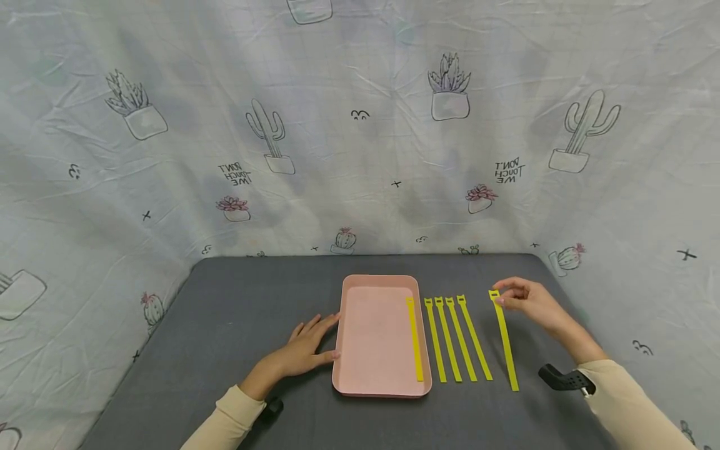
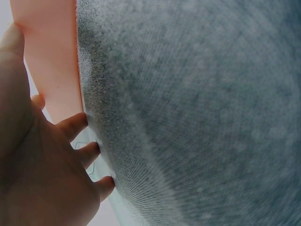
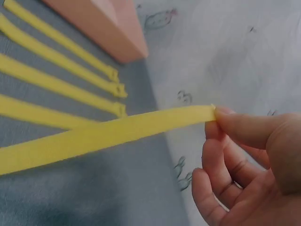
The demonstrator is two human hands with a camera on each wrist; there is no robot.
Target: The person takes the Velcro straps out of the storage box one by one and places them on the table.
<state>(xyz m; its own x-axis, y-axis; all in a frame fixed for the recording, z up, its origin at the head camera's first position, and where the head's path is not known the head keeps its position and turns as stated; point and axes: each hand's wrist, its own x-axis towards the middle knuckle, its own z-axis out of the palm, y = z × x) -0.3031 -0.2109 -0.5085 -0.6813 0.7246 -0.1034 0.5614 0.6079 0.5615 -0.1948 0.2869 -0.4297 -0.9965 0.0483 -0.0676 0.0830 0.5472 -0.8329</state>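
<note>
My right hand (image 1: 525, 303) pinches a yellow hook-and-loop cable tie (image 1: 507, 350) by its slotted head, between thumb and fingertips. In the right wrist view the tie (image 3: 108, 133) stretches away from the thumb to the left edge. Several more yellow cable ties (image 1: 453, 340) lie side by side on the table, slotted heads at the far end. One yellow cable tie (image 1: 415, 340) lies inside the pink tray (image 1: 371, 394), along its right wall. My left hand (image 1: 300, 350) has its fingers spread, thumb and fingertips at the tray's left edge.
A dark grey cloth covers the table (image 1: 225, 337). Behind and at the sides hangs a pale curtain (image 1: 360, 156) printed with cacti. Black wrist straps (image 1: 562, 379) sit at both sleeves.
</note>
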